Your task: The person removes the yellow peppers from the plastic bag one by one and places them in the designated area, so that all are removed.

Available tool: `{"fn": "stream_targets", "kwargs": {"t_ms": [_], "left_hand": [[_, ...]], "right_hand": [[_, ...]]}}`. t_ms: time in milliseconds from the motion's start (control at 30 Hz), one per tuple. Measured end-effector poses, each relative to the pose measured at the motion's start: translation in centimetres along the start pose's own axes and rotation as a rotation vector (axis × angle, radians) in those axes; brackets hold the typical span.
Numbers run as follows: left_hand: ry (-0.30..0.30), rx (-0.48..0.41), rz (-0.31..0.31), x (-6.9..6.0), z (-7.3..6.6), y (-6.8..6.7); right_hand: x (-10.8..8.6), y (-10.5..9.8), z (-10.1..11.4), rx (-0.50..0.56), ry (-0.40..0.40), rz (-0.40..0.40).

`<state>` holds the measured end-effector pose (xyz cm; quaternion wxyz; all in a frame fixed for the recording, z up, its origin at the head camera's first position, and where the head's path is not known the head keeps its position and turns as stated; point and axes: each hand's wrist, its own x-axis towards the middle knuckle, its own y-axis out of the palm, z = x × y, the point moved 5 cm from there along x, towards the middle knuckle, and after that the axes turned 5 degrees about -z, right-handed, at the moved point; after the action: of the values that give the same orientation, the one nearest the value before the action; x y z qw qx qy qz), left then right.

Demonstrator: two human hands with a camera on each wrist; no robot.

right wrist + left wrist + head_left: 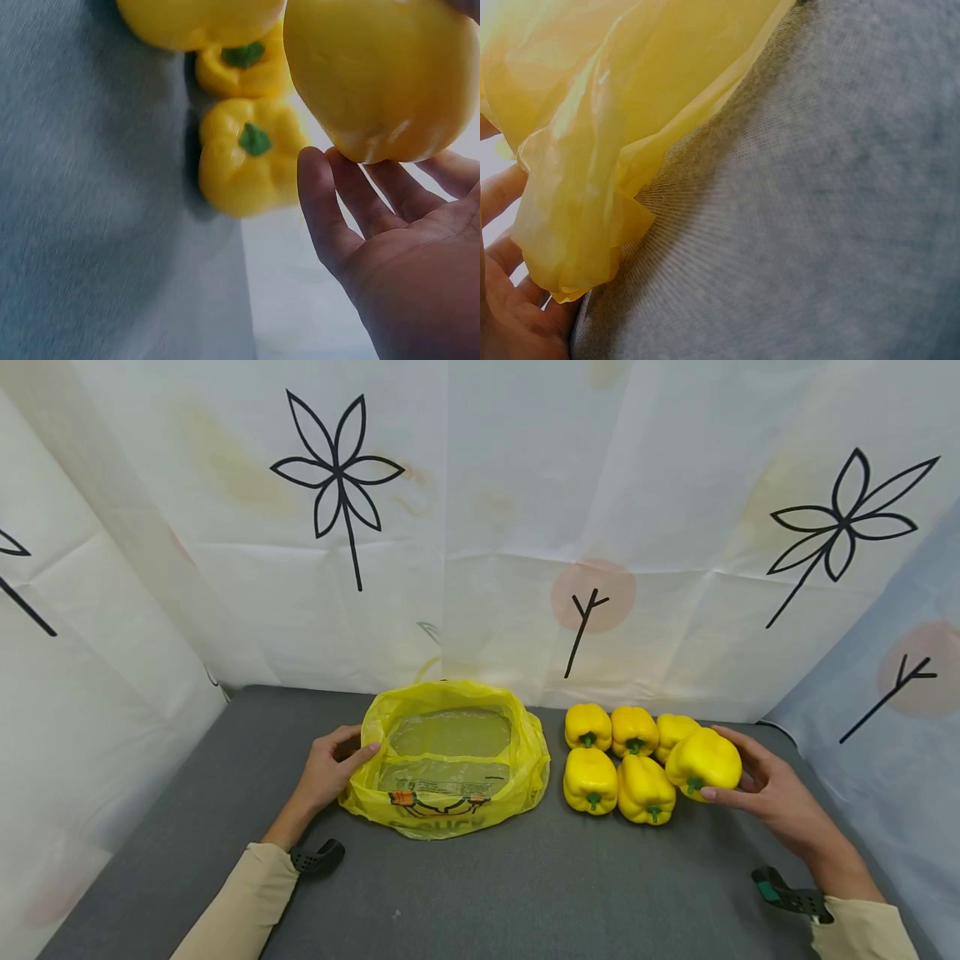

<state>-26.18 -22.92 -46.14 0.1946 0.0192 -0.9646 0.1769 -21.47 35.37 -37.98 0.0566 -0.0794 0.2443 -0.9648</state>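
Observation:
A yellow plastic bag (450, 817) stands with its mouth spread wide, showing a bare inside. My left hand (332, 768) pinches its left rim, thumb over the edge and fingers behind. In the left wrist view, the folded film of the bag (577, 202) hides part of the fingers. My right hand (772, 789) holds a yellow bell pepper (703, 762) by its right side, with the green stem towards me. This pepper overlaps others in the head view; the right wrist view shows the pepper (382, 75) against the fingertips, larger and nearer than the rest.
Several more yellow bell peppers (591, 781) sit in two rows right of the bag, stems facing the front. One back pepper (675, 731) is partly hidden by the held one. A grey table (480, 893) lies beneath, with a patterned white curtain (480, 527) behind.

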Motion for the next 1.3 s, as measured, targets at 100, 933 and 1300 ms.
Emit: {"fn": "stream_targets", "kwargs": {"t_ms": [100, 933, 1300], "left_hand": [[-0.003, -0.007, -0.002, 0.0, -0.1, -0.1], [-0.001, 0.028, 0.015, -0.3, -3.8, -0.1], [-0.006, 0.011, 0.008, -0.1, -2.0, 0.0]], "right_hand": [[-0.3, -0.4, -0.8, -0.017, 0.019, -0.02], [-1.3, -0.3, -5.3, -0.006, 0.182, 0.166], [-0.9, -0.1, -5.3, 0.012, 0.177, 0.209]]}}
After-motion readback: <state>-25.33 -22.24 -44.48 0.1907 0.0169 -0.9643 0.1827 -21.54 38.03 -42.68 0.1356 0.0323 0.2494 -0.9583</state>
